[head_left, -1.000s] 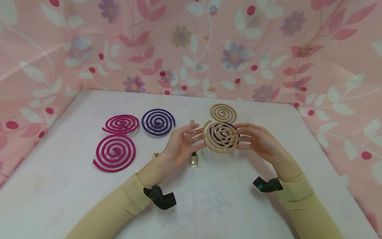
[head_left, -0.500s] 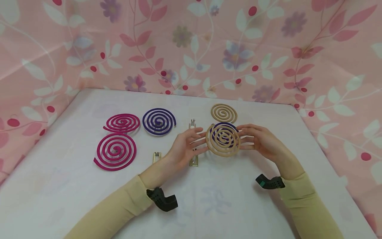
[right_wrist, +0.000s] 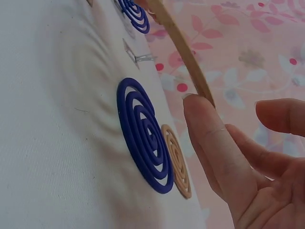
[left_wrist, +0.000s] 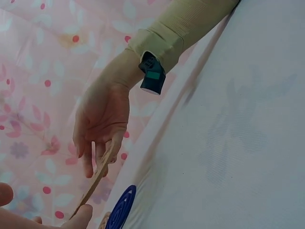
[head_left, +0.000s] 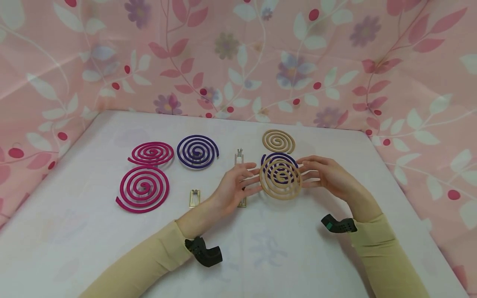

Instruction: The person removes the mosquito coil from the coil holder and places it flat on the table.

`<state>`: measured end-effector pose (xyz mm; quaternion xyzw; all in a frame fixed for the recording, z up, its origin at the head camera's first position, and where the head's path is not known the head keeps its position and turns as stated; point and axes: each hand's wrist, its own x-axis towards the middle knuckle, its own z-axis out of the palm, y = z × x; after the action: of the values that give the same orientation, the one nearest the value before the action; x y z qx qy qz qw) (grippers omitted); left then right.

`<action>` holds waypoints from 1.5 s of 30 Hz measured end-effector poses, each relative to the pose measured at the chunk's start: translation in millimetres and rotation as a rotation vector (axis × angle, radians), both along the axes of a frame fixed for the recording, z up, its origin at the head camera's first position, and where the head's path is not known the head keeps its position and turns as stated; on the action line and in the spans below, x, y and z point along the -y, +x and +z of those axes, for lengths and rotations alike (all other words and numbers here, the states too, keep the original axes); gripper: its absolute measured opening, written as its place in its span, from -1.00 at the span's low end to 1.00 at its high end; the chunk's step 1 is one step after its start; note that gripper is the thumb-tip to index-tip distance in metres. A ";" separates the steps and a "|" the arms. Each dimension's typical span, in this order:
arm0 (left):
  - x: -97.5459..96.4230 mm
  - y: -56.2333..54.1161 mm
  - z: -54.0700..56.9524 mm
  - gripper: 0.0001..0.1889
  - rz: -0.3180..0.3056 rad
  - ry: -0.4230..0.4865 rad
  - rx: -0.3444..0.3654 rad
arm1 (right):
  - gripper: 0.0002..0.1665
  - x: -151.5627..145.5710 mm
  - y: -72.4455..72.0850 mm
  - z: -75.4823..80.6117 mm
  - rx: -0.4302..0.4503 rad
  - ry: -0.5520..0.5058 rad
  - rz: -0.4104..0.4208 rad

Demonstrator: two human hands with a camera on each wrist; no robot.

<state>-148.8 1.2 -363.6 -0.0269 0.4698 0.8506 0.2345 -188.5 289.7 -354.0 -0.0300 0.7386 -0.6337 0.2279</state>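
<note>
In the head view a tan mosquito coil (head_left: 282, 177) is carried above the table between both hands. My left hand (head_left: 229, 188) touches its left edge with the fingertips, and my right hand (head_left: 333, 178) touches the right edge. The fingers are fairly straight. In the right wrist view the right thumb (right_wrist: 283, 117) stands apart from the held coil (right_wrist: 188, 57), whose rim meets a fingertip. Behind the held coil a dark blue coil (right_wrist: 143, 136) shows partly through its rings. Beyond that lies another tan coil (head_left: 278, 141). Beneath the left hand, a small metal stand (head_left: 242, 203) is mostly hidden.
Two pink coils (head_left: 144, 188) and another dark blue coil (head_left: 198, 152) sit to the left, with metal stands faintly visible under some of them. Small metal stands (head_left: 194, 198) lie near the left wrist. Floral cloth (head_left: 238, 62) hangs behind the white table (head_left: 261, 265).
Both hands and the tan coil have shifted slightly right and toward the near side. More of the dark blue coil behind it shows now, and the metal stand by the left wrist is uncovered.
</note>
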 end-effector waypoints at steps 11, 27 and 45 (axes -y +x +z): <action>-5.7 4.1 -6.8 -0.43 -0.007 -0.089 -0.049 | -0.39 -1.4 -0.3 -1.9 -0.015 0.114 0.051; -15.6 17.2 -15.9 -0.57 -0.066 -0.153 -0.104 | -0.39 -7.1 1.2 -5.5 0.014 0.203 0.096; -18.6 22.6 -17.3 -0.54 -0.166 -0.309 -0.091 | -0.39 -6.4 0.0 -8.0 0.016 0.250 0.090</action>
<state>-126.2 19.8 -380.9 0.0147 0.6055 0.7466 0.2753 -188.4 296.1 -362.0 -0.0293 0.8079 -0.5261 0.2641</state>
